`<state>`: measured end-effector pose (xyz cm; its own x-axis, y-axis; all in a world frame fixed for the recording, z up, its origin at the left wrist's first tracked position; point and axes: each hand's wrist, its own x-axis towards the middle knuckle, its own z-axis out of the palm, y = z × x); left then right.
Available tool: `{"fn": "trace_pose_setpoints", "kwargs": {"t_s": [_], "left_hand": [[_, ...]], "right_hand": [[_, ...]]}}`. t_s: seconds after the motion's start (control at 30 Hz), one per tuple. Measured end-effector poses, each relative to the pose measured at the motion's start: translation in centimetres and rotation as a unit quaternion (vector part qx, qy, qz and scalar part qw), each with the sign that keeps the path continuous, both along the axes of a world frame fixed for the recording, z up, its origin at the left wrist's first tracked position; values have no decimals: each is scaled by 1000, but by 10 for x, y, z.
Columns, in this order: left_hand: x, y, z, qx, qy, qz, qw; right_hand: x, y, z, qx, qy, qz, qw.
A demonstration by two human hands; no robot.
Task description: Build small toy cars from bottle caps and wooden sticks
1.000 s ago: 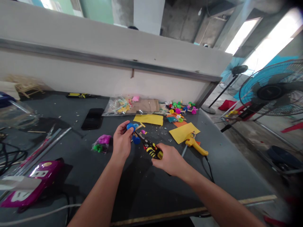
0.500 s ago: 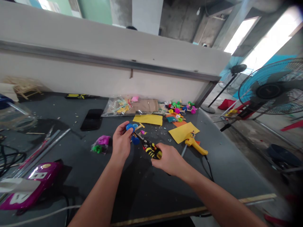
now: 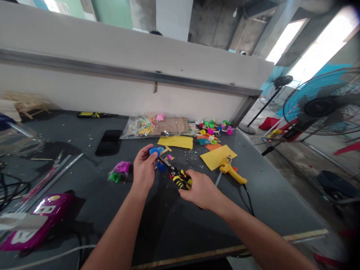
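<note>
pliers (image 3: 179, 178) fill your right hand (image 3: 201, 188), tips by the blue cap (image 3: 154, 150) your left hand (image 3: 144, 168) pinches over the dark table (image 3: 171, 225), maybe to work on it, though the touch is too small to tell, so keep both hands steady.

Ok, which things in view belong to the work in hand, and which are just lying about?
In hand:
- blue piece, held by the left hand
- pliers, gripped by the right hand

Lying or standing about, seemingly unused now:
- phone
- glue gun; may belong, can't tell
- purple device
- near fan
</note>
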<state>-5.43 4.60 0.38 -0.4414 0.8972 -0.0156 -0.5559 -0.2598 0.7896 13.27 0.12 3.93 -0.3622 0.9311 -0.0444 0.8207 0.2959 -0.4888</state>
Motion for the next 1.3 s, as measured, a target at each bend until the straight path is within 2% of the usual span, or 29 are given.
{"fn": "trace_pose_setpoints", "kwargs": {"t_s": [0.17,0.3,0.4,0.5,0.6,0.7,0.77,0.83,0.9,1.1,1.2,1.3], "left_hand": [[-6,2,0,0,-27,25,999],[-13,5,-3,-15,-77,36,996],[-17,6,-5,-30,-103,5,994],[-18,5,-2,-43,-126,-57,989],[-18,2,2,-74,-139,-115,981],[-17,1,5,-100,-151,-130,975],[-17,1,6,-99,-163,-124,974],[-17,1,6,-89,-174,-117,974],[-18,1,6,-75,-185,-119,973],[-18,-4,10,-35,-179,-211,960],[-18,-7,12,-55,-159,-254,953],[-17,-9,11,-77,-151,-272,947]], "right_hand": [[5,-7,6,-34,29,-11,999],[20,-13,7,-93,113,3,989],[35,-13,3,-132,185,8,974],[45,-10,-3,-143,224,-5,964],[45,-6,-8,-171,268,-9,948],[39,-2,-12,-212,310,4,927],[35,1,-13,-186,265,-14,946],[34,5,-11,-116,178,-48,976],[36,8,-6,-55,105,-58,991],[49,4,17,39,11,20,999],[51,0,27,59,-13,67,996],[50,0,33,67,-44,92,992]]}}
